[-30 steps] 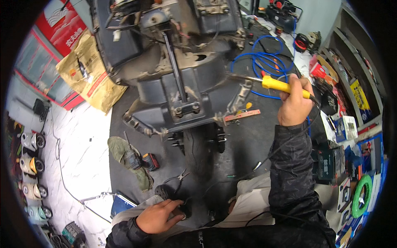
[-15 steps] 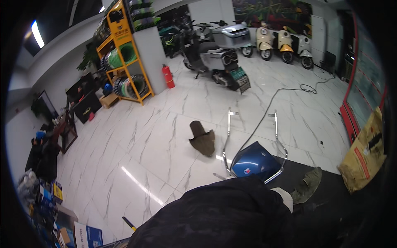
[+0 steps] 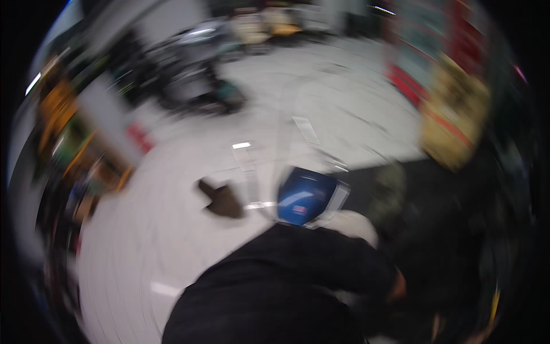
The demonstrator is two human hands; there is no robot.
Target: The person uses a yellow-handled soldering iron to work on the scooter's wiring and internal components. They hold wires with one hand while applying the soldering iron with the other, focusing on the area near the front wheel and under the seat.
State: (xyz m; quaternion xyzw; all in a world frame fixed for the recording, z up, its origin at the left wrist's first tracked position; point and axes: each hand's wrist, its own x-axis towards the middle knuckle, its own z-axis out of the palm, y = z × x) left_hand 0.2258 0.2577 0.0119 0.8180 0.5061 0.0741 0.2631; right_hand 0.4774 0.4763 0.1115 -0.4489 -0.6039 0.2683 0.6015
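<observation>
The view is heavily smeared. My left hand (image 3: 396,285) shows at the end of my dark sleeve (image 3: 321,264), low right of centre, over the dark mat (image 3: 441,223); its fingers are blurred. What seems to be my right hand (image 3: 475,332) is a faint skin-coloured smear at the lower right, near a thin yellow shape (image 3: 494,305), perhaps a tool handle; I cannot tell whether it is held. Beyond my sleeve lie a blue panel (image 3: 303,192) with a chrome tube frame (image 3: 338,200) and a green cloth (image 3: 388,189).
A brown shaped piece (image 3: 223,200) lies on the white floor (image 3: 143,241). A tan sack (image 3: 452,114) stands beside a red-framed glass cabinet (image 3: 412,51) at upper right. An orange rack (image 3: 63,114) is at left, with scooters (image 3: 189,74) farther back.
My view has swung from the partly dismantled vehicle to the floor and showroom on my left, and since then back slightly rightward and down, with strong blur. My hands became smeared.
</observation>
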